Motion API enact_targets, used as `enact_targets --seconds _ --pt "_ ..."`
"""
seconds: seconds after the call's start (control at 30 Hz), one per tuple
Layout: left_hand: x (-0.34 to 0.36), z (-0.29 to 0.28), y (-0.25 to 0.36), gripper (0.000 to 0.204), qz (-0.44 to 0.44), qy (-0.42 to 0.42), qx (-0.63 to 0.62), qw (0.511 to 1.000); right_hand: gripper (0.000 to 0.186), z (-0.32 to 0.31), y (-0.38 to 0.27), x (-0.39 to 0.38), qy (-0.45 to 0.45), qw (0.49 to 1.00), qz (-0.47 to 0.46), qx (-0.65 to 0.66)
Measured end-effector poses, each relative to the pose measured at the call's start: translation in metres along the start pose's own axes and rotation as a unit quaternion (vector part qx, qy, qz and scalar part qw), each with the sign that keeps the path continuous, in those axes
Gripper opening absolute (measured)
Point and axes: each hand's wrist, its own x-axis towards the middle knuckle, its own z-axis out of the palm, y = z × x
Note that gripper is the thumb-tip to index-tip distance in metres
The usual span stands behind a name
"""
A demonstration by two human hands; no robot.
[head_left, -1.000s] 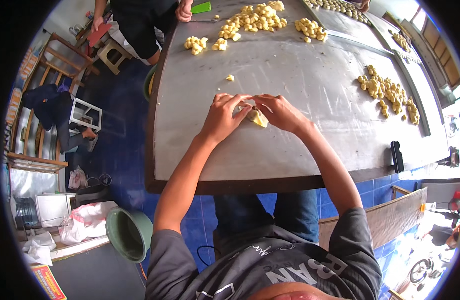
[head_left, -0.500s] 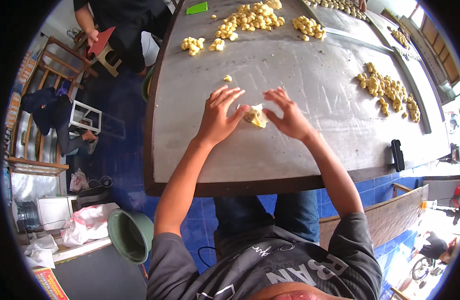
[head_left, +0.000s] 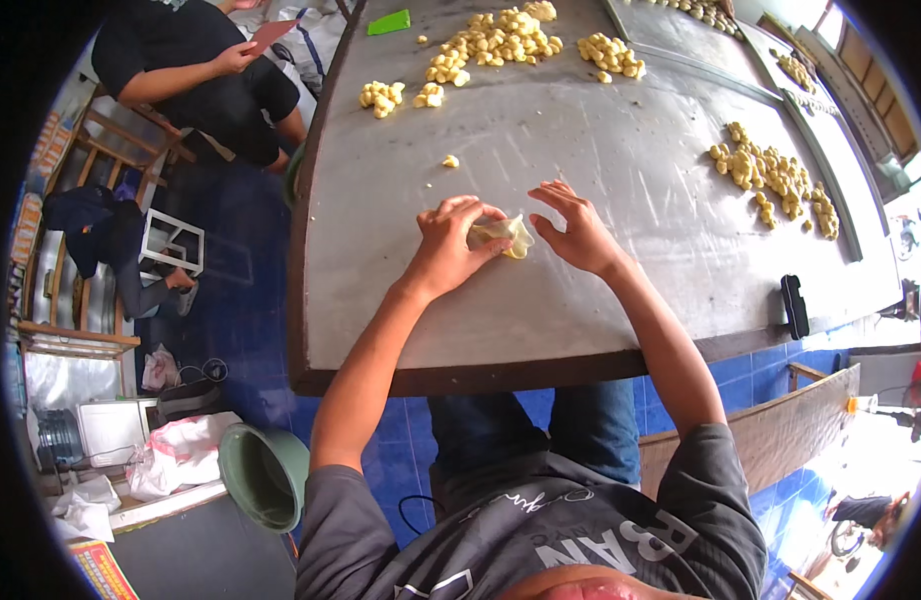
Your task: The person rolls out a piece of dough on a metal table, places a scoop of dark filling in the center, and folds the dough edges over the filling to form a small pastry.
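Observation:
A pale, thin, crumpled piece of dough (head_left: 516,234) sits on the steel-topped table (head_left: 401,330) in front of me. My left hand (head_left: 451,240) is curled around the dough's left side, fingers bent over it and thumb pressed on it. Just right of it, my right hand (head_left: 571,230) is open, fingers spread and slightly bent, near the dough's edge. A small loose dough lump (head_left: 450,162) lies beyond my left hand. Piles of small yellow dough pieces (head_left: 491,45) lie at the far side, with another heap (head_left: 761,170) to the right.
A co-worker (head_left: 171,70) at upper left holds a red scraper (head_left: 269,35). A green scraper (head_left: 389,22) lies on the far corner. A black object (head_left: 794,305) is at the right edge. Another person (head_left: 101,225) is low on the left, beside a white frame (head_left: 171,240). A green bucket (head_left: 264,475) is below.
Both hands have parted from their pinched position over the dough; the left has since curled onto it, the right stays spread. The co-worker has bent over, raising the red scraper toward the table.

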Motion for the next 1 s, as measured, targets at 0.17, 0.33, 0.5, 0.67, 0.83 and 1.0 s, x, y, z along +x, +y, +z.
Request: enact_targets --seconds 0.17,0.33,0.5,0.67,0.83,1.0 --pt "-0.001 -0.014 0.018 0.033 0.039 -0.022 -0.067 0.997 0.036 -0.003 -0.004 0.001 -0.003 1.000 0.017 0.026" --pt "-0.007 -0.022 0.020 0.040 0.049 -0.011 -0.183 0.982 0.036 -0.013 0.000 0.026 -0.017 0.994 0.052 0.097" --pt "-0.006 -0.014 0.026 0.051 0.111 0.020 -0.193 0.975 0.039 -0.006 -0.034 0.125 -0.129 0.990 -0.029 -0.042" --pt "-0.012 -0.014 0.012 0.057 0.153 0.057 -0.087 0.983 0.046 0.022 -0.153 0.210 -0.319 0.922 -0.103 -0.194" --pt "-0.009 -0.021 0.015 0.062 0.199 0.157 -0.041 0.966 0.041 0.015 -0.121 0.203 -0.235 0.960 -0.139 -0.062" --pt "-0.007 -0.031 0.019 0.064 0.149 0.227 -0.134 0.953 0.043 -0.026 -0.074 0.112 -0.232 0.927 0.063 0.288"
